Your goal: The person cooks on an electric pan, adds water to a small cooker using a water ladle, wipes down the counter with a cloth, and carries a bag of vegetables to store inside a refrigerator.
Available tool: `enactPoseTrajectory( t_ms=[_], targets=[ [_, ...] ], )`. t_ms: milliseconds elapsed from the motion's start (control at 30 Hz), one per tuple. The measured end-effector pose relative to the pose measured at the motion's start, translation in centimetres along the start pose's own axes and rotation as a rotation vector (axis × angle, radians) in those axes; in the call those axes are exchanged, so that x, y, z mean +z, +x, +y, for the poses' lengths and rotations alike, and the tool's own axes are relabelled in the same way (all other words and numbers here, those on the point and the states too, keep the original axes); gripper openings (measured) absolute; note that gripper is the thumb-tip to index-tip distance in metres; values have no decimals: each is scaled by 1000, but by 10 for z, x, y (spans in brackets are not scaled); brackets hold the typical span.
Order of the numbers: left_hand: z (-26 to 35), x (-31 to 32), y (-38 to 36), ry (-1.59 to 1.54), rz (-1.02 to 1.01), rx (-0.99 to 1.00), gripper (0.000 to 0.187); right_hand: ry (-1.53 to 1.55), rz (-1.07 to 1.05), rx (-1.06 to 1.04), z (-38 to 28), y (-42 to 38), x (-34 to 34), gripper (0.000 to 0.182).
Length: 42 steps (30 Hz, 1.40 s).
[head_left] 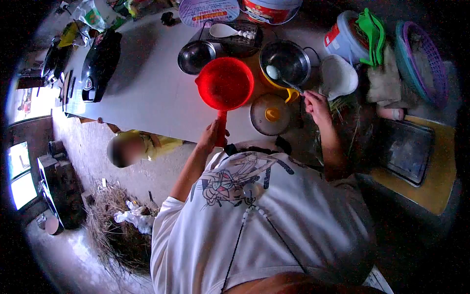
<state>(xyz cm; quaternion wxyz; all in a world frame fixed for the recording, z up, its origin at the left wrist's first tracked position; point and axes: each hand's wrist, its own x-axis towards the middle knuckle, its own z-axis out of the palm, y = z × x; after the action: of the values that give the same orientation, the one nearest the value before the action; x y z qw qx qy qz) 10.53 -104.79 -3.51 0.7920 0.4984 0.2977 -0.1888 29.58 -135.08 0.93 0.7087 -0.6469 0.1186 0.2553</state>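
Observation:
My left hand (210, 134) is wrapped round the handle of a red plastic water dipper (226, 82), its wide bowl held over the table. In my right hand (317, 106) is the handle of a ladle (274, 73), whose pale bowl hangs over a dark metal pot (293, 55). A yellow handle (293, 95) juts out beneath that pot, close to my right fingers. Between my hands lies a glass lid (264, 122) with a yellow knob.
Behind the dipper are a dark bowl (195, 55) and a white spoon (224, 32). A white container (339, 76), a bucket (342, 40) and colored baskets (425, 63) stand right. A black appliance (100, 66) sits left; another person (128, 148) is beside the table.

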Motion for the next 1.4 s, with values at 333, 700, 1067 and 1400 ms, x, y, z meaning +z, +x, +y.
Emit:
enactPoseTrajectory(
  t_ms=[333,700,1067,1400],
  targets=[
    [5,3,-2,24,25,-22,41,88,15,52,-21,-11,10,15],
    [3,2,0,-65,-28,-31,39,78,-95,117,15,-19,89,13],
    [1,-1,0,68,-39,57,41,-499,48,-857,43,-2,150,17],
    [4,2,0,4,0,-26,40,-773,366,-731,-23,-57,69,20]
  ],
)
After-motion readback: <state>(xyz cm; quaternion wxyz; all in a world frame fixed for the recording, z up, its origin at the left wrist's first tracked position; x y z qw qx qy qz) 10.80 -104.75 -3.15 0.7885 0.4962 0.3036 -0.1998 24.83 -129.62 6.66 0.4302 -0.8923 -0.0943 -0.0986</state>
